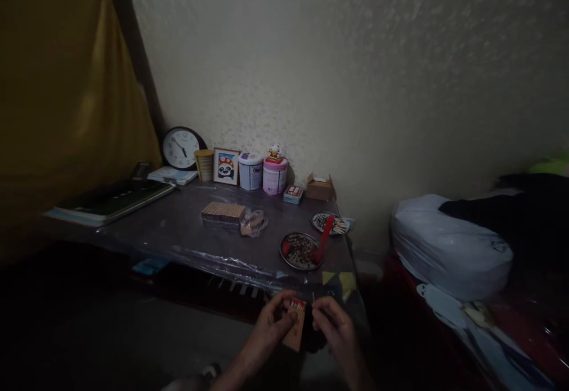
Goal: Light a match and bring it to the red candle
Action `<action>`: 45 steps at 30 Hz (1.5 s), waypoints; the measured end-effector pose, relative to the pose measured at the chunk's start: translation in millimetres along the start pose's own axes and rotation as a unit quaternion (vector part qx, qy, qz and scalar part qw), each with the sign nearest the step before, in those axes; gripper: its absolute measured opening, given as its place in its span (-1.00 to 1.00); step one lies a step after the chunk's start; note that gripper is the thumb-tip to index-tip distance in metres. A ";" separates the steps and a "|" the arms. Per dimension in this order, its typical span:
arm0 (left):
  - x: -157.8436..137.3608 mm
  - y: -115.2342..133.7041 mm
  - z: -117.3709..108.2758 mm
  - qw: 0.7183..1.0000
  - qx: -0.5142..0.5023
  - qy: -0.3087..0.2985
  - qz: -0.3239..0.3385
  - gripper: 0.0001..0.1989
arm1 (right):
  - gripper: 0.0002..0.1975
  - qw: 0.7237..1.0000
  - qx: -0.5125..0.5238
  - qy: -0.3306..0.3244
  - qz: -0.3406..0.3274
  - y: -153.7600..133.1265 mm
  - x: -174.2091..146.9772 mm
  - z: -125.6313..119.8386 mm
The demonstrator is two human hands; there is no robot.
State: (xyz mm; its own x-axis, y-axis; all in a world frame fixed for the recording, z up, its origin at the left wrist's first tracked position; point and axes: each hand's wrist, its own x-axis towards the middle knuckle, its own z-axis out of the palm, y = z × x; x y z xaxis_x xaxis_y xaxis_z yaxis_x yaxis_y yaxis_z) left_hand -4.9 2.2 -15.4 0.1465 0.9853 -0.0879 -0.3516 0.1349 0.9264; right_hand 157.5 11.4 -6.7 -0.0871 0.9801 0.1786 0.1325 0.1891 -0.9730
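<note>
My left hand (276,320) grips a small tan matchbox (293,335), thumb on its front. Red and pale match ends show at the box's upper end. To its right, my right hand (333,323) pinches a thin, pale match (313,297) upright between thumb and fingertips, a little apart from the box. Both hands are in front of the near table edge. Just beyond them sits a round metal plate (296,263) with dark specks and a red spoon (326,237) on it. Behind it, a second speckled plate (316,220) bears several pale sticks (340,226).
On the dark, plastic-covered table (178,231) are a stack of tan boxes (223,213), a crumpled clear wrapper (254,223), a card box (292,194) and an open carton (320,188). A clock (181,148), frame and tubs line the wall. A white bag (448,243) lies right.
</note>
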 end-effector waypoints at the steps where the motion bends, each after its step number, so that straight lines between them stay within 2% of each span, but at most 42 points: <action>1: 0.3 0.7 0.0 1.000 -0.016 0.002 -0.003 -0.52 | -0.77 1.000 0.002 -0.008 -0.002 0.2 -1.9 1.7; 4: 0.2 5.4 0.4 0.998 -0.051 0.021 -0.009 -0.59 | -0.84 0.998 -0.027 -0.036 -0.054 0.3 -8.6 9.2; 8: -0.8 11.1 -0.5 0.998 -0.049 0.042 0.001 -0.63 | -0.94 0.983 -0.093 -0.054 -0.147 -6.4 -16.5 20.0; 14: 2.9 2.4 -5.7 0.998 -0.019 0.059 0.020 -0.64 | -0.88 0.955 -0.145 -0.040 -0.257 -18.0 -19.8 24.5; 20: 3.8 -2.0 -6.5 0.998 -0.015 0.050 0.032 -0.63 | -0.85 0.944 -0.193 -0.064 -0.261 -9.5 -21.3 22.5; 33: 3.1 0.8 -5.3 0.998 0.018 0.049 0.039 -0.69 | -0.87 0.941 -0.183 -0.045 -0.282 -11.9 -19.5 19.3; 41: 3.0 0.7 -2.0 0.998 0.028 0.036 0.038 -0.70 | -0.90 0.960 -0.115 0.030 -0.255 -10.0 -13.5 16.3; 45: 4.1 -4.0 -2.0 0.998 0.032 0.020 0.045 -0.68 | -0.92 0.971 -0.088 0.030 -0.219 -6.5 -12.4 11.5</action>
State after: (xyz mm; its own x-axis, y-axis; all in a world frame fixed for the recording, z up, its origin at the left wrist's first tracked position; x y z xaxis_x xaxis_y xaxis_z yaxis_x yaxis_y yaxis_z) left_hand -4.6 5.9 -20.2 0.0798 0.9967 -0.0159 -0.3011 0.0393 0.9528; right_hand 146.4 -2.7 -4.3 -0.1173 0.8036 0.5835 0.2628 0.5917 -0.7621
